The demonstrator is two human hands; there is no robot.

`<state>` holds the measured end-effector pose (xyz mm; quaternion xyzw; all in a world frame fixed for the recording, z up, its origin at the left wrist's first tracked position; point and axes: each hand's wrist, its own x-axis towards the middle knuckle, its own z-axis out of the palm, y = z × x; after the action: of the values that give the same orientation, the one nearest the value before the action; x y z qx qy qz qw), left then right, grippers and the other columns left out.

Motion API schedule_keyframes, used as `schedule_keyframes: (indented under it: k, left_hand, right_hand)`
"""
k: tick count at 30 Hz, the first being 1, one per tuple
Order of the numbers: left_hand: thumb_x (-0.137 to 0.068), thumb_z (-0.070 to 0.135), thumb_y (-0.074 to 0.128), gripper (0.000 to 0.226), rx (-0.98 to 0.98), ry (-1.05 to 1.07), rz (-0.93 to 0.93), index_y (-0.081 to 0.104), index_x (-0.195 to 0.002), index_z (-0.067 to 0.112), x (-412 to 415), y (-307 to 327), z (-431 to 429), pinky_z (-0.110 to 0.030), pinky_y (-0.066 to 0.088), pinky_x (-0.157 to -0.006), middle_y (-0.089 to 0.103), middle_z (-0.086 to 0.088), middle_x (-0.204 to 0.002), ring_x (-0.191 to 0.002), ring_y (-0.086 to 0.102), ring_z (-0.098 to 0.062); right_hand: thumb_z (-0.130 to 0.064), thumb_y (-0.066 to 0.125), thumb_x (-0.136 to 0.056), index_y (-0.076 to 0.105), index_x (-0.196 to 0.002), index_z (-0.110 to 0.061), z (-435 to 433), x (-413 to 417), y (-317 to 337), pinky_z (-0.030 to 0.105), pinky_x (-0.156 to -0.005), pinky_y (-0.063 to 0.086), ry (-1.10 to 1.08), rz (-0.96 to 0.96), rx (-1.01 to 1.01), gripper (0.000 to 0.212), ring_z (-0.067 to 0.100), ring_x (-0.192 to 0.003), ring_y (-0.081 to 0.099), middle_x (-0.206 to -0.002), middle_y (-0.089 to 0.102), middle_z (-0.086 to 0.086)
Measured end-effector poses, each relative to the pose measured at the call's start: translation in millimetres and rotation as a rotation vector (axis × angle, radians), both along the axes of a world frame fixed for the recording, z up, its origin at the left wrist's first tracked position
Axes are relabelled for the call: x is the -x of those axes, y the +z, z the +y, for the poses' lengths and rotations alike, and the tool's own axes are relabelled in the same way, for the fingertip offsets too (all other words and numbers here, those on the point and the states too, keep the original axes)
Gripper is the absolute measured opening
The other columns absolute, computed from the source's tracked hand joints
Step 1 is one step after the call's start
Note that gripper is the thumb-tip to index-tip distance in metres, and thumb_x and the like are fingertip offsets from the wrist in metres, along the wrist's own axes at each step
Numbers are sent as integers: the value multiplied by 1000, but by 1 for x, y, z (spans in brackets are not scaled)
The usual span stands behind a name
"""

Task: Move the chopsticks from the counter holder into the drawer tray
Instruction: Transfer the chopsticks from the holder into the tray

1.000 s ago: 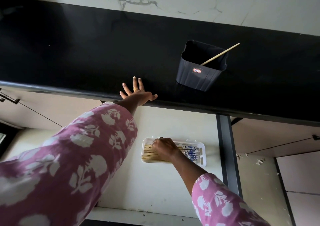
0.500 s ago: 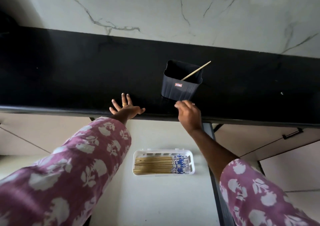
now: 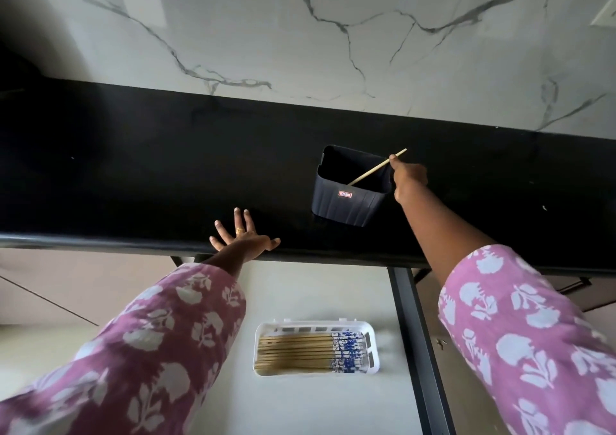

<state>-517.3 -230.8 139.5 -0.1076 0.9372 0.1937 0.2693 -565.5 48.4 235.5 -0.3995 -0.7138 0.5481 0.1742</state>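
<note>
A dark ribbed holder (image 3: pixel 348 202) stands on the black counter (image 3: pixel 133 174). One wooden chopstick (image 3: pixel 370 173) leans in it, its top sticking out to the right. My right hand (image 3: pixel 407 176) pinches that chopstick near its upper end. My left hand (image 3: pixel 241 239) lies flat with spread fingers on the counter's front edge, left of the holder. Below, in the open drawer (image 3: pixel 310 298), a white tray (image 3: pixel 371 351) holds several chopsticks (image 3: pixel 300 351) laid side by side, their blue-patterned ends to the right.
A marble wall (image 3: pixel 300 34) rises behind the counter. A dark vertical cabinet divider (image 3: pixel 416 351) runs down right of the drawer. Cabinet fronts lie on both sides.
My right hand rose from the drawer tray, past the counter edge, to the holder and took the leaning chopstick. The view tilted up. My left hand stayed on the counter edge.
</note>
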Motion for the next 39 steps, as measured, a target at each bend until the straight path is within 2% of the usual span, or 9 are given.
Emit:
schedule_keyframes:
  k: [2,5,10,18,21,28,30,34,39]
  left_hand:
    - [-83,67,46,97,-4,-1,-1,-14,-148,28,3,0,0,-56,-7,-112,-25,12,-154,-139,-24,-40]
    - [-83,66,46,97,-1,-4,-9,-14,-148,28,5,1,-1,-56,-6,-112,-25,12,-154,-139,-24,-40]
    - [-83,66,46,97,0,7,-19,-14,-148,28,7,0,-5,-56,-6,-112,-24,12,-154,-139,-24,-40]
    - [-82,66,46,98,-4,10,-22,-16,-148,29,7,-2,-3,-56,-7,-112,-28,12,-153,-138,-26,-40]
    - [-82,66,47,98,2,16,-19,-17,-147,29,10,0,-4,-56,-8,-111,-29,12,-152,-138,-27,-39]
    - [-85,64,45,95,0,14,-18,-15,-148,27,6,4,-5,-55,-7,-113,-26,10,-154,-139,-25,-40]
    - [-86,63,45,93,4,16,-16,-14,-149,26,4,6,-6,-55,-6,-113,-24,10,-155,-140,-23,-40]
    - [-87,63,42,91,16,15,-9,-12,-149,25,3,11,-4,-54,-5,-114,-20,8,-156,-140,-21,-40]
    - [-86,64,43,92,17,14,-5,-12,-149,25,0,9,-5,-54,-5,-114,-21,10,-156,-141,-21,-39]
  right_hand:
    - [-30,76,-76,62,-114,2,5,13,-3,33,-94,50,6,21,120,52,27,-108,62,-114,66,15]
    - [-21,75,-78,70,-95,-5,5,24,-5,29,-82,49,34,38,162,24,18,-87,57,-85,64,6]
    - [3,69,-78,67,-106,3,-2,32,-4,21,-77,46,-15,180,251,29,16,-86,58,-95,69,11]
    - [-21,75,-79,57,-118,2,-1,39,-1,22,-74,42,-63,19,224,49,24,-101,63,-119,64,13]
    - [-20,73,-80,56,-119,1,-1,45,0,20,-75,42,-39,4,242,46,22,-100,62,-120,64,12]
    - [-11,64,-86,65,-107,1,-10,43,3,24,-71,46,-3,146,29,24,16,-80,57,-89,62,9]
    - [-4,57,-89,64,-97,-4,-12,41,12,23,-64,50,18,237,74,11,14,-70,60,-89,62,10]
    - [2,47,-89,51,-63,-20,-7,37,33,18,-49,47,18,363,54,35,9,-55,57,-80,62,10]
    - [-4,45,-94,51,-68,-23,-5,15,66,20,-55,50,-8,491,63,32,17,-67,65,-82,65,10]
